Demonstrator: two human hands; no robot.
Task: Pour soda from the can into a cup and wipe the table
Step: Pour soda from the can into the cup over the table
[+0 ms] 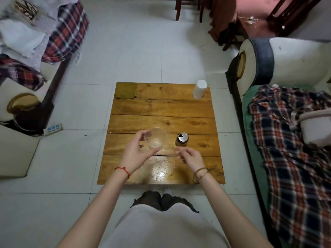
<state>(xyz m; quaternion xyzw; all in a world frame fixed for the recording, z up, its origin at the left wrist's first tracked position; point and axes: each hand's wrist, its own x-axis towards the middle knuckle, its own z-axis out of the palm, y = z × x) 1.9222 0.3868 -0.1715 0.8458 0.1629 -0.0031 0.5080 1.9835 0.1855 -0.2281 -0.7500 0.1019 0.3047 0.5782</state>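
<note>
I count one clear plastic cup (155, 139) and one opened soda can (182, 139) at the frame's centre, one white lidded bottle (200, 89) at the upper right corner of my one wooden table (161, 108), and one power strip (53, 129) on the floor at left. I have two hands in view: my left hand (137, 154), my right hand (190, 157).
</note>
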